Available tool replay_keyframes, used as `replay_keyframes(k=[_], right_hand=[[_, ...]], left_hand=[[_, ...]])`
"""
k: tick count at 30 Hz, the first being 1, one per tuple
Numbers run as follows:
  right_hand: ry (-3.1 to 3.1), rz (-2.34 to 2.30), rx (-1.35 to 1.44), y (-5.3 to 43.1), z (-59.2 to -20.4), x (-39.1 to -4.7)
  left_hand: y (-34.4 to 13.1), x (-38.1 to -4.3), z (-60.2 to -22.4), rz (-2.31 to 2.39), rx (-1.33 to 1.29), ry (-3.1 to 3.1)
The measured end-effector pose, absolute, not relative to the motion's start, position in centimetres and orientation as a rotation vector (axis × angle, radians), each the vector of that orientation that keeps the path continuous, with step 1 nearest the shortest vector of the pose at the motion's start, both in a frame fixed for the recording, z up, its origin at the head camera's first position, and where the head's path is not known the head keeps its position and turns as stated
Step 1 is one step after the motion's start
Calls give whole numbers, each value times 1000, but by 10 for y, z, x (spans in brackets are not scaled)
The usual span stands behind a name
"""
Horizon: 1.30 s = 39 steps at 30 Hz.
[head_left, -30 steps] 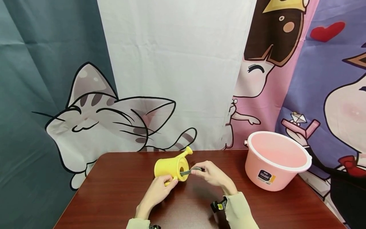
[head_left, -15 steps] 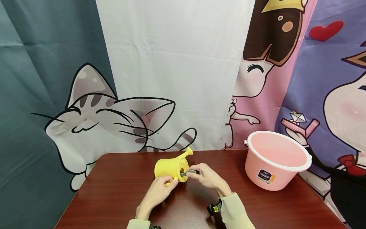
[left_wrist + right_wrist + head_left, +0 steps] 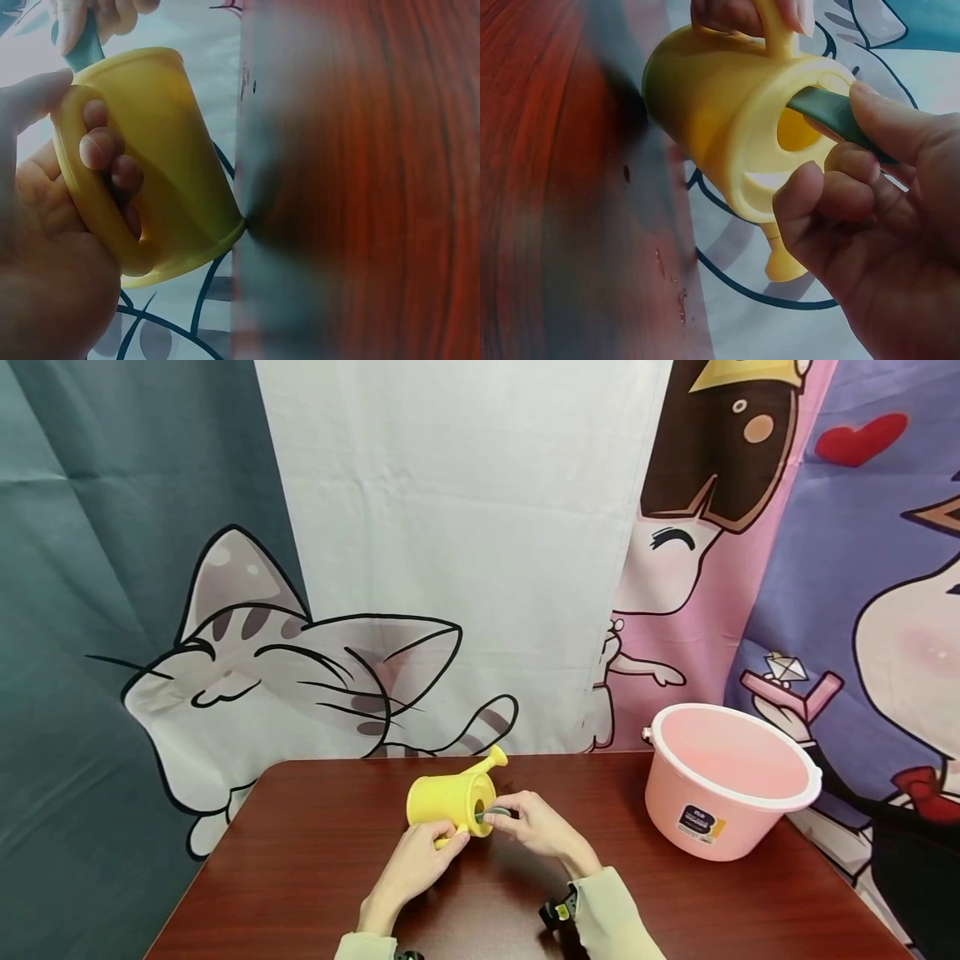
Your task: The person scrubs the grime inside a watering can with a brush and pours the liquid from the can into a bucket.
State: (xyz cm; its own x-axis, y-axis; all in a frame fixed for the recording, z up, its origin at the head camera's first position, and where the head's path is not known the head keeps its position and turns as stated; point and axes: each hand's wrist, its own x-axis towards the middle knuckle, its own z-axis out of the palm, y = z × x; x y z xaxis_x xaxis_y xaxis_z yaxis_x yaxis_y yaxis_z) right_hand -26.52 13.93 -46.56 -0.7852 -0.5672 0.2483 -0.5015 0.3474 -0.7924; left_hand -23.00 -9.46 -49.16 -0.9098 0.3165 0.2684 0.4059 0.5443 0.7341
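Observation:
A yellow watering can [image 3: 441,799] lies tipped over the dark red table, its opening facing right and its spout pointing to the back. My left hand [image 3: 417,858] grips the can's handle, fingers curled through the loop, as the left wrist view shows. With thumb and fingers, my right hand [image 3: 546,832] pinches a flat, dark green tool handle [image 3: 829,112]. Its far end goes into the can's round opening, so the part inside is hidden and I cannot tell what kind of tool it is.
At the table's right side stands a pink bucket [image 3: 697,818] with a white rim. Behind the reddish-brown table [image 3: 300,860] hangs a printed cloth [image 3: 465,527] with a cartoon cat and figures.
My right hand has moved slightly left, toward the opening, and the green tool now sits deeper inside the can. The left hand and the can have hardly moved.

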Motion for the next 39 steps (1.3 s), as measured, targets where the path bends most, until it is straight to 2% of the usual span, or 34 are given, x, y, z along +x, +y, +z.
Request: replay_keyframes(k=[23,39], right_hand=[[2366,-1563,-963,171,-452,-268],[2318,-1603,-943,155,-461,-268]], left_hand=[[-95,-230,-492,-1340,-627,-2668],[-95,-231,-493,-1328,-617,-2663]])
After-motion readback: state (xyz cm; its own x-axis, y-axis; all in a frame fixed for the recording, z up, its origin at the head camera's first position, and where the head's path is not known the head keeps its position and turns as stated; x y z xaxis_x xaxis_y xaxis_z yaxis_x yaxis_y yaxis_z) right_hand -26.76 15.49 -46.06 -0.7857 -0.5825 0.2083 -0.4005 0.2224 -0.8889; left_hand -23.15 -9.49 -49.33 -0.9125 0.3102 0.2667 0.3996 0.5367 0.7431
